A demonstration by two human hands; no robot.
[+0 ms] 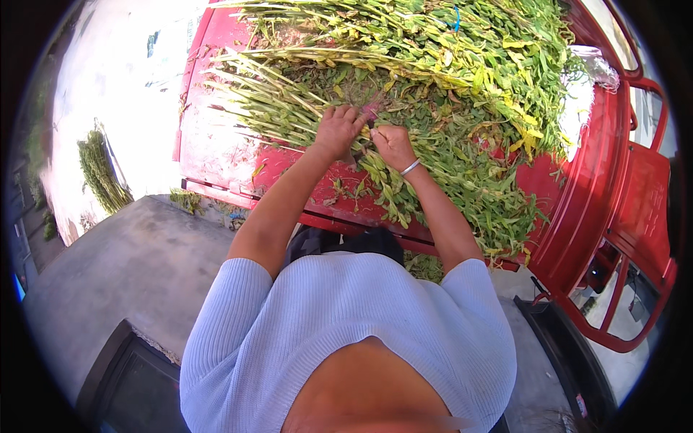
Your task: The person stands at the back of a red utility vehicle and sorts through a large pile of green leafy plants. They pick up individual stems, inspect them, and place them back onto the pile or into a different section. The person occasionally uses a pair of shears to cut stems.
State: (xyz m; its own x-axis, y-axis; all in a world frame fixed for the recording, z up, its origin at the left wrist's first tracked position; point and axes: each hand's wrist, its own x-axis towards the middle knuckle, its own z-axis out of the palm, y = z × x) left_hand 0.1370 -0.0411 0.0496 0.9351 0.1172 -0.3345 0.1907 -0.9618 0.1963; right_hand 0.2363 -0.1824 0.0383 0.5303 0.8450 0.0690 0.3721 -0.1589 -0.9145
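A bundle of leafy plant stalks (pixel 278 115) lies across the red truck bed (pixel 216 148), bare stems to the left and green leaves to the right. My left hand (pixel 339 131) is closed over the stems at the bundle's middle. Right beside it, my right hand (pixel 393 147) makes a fist above the leaves (pixel 440 184), a silver bracelet (pixel 411 167) at its wrist. A small dark thing (pixel 371 124) shows between the two hands; its kind and what my right fist grips are hidden. Something pink (pixel 370 110) lies just beyond my fingers.
More cut stalks with yellowing leaves (pixel 469 72) are heaped on the far side, a blue tie (pixel 456 19) around some. The red cab (pixel 628 187) rises at the right, near a whitish plastic sack (pixel 595 68). Another bundle (pixel 103 172) lies on the ground at the left.
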